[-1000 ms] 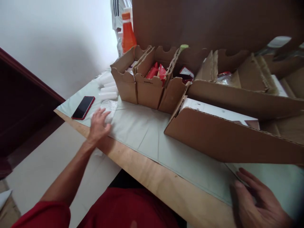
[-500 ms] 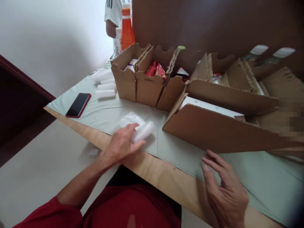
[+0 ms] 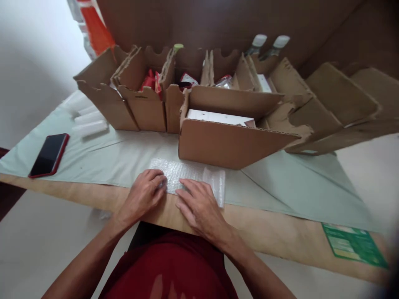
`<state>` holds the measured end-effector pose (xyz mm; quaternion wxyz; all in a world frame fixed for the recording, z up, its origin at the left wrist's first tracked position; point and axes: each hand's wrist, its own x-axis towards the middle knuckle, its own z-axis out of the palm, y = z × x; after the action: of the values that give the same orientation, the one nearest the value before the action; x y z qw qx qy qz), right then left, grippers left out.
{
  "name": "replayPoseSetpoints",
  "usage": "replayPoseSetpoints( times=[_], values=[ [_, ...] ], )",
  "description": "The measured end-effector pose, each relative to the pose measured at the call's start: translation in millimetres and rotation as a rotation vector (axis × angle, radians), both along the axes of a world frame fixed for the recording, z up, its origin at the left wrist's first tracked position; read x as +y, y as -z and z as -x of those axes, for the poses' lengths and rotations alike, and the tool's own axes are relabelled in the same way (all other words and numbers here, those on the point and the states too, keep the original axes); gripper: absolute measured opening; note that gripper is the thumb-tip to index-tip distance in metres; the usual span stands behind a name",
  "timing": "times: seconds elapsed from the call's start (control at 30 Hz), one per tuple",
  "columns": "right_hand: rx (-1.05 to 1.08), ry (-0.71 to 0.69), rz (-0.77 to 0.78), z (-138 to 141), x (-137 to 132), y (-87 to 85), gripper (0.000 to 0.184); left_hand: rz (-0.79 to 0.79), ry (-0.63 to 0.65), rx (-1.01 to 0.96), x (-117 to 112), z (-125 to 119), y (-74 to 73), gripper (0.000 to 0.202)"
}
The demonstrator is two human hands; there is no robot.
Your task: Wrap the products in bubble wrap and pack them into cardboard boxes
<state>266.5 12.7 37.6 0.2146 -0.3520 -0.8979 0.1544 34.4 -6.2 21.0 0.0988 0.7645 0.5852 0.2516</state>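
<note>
Both palms-down, ungripped: L hand (image 3: 141, 197), R hand (image 3: 199, 207) on bubble wrap (image 3: 187, 171); cardboard box (image 3: 224, 143) close behind.

Soft daylight is coming in from the left, washing the white wall (image 3: 28, 50) at the upper left nearly blank, while the dark panel (image 3: 193, 20) along the top is sitting in gloom. The cardboard boxes (image 3: 230, 143) are casting soft-edged shadows onto the pale green cover (image 3: 124, 153). The bubble wrap (image 3: 187, 172) at centre is catching faint glints. The wide lens is bending the edge of the surface (image 3: 280, 232) and splaying the boxes toward the right. The orange bottle (image 3: 98, 29) at the upper left is smearing with blur, and the lower right corner is darkening and going soft.
</note>
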Motion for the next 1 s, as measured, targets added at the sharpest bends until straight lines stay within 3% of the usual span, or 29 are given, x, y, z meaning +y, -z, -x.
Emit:
replayPoseSetpoints(
  times=[0.07, 0.17, 0.27, 0.37, 0.53, 0.6, 0.7, 0.87, 1.0],
  values=[
    [-0.081, 0.063, 0.007, -25.2, 4.4, 14.5, 0.029, 0.013, 0.002, 0.035, 1.3, 5.2, 7.5, 0.021],
    [-0.134, 0.291, -0.051, -92.7, 2.4, 28.9, 0.032, 0.002, 0.009, 0.013, 0.4, 6.5, 9.8, 0.021],
    [-0.119, 0.561, -0.122, -157.5, -7.4, 28.9, 0.040, 0.003, 0.013, -0.039, 1.5, 7.4, 5.3, 0.024],
    [-0.054, 0.722, -0.157, -187.2, -14.0, 23.5, 0.046, -0.021, -0.080, -0.032, 4.0, 13.6, 0.8, 0.027],
    [-0.043, 0.760, -0.105, -167.2, 3.4, 27.7, 0.051, -0.041, -0.306, 0.170, 7.3, 30.2, 5.2, 0.041],
    [-0.101, 0.768, -0.069, -150.5, 14.8, 32.2, 0.054, -0.016, -0.325, 0.225, 8.4, 31.3, 10.6, 0.044],
    [-0.100, 0.742, -0.030, -128.5, 23.9, 34.5, 0.049, -0.011, -0.305, 0.199, 9.6, 22.7, 17.0, 0.034],
    [0.328, 0.700, 0.177, -108.0, 10.5, 21.6, 0.024, 0.008, -0.375, -0.076, 7.8, 7.8, 9.8, 0.021],
    [0.802, 0.692, 0.635, -95.3, -6.1, 11.4, 0.061, 0.187, -0.480, -0.290, 4.2, 21.6, -3.9, 0.023]
  ],
)
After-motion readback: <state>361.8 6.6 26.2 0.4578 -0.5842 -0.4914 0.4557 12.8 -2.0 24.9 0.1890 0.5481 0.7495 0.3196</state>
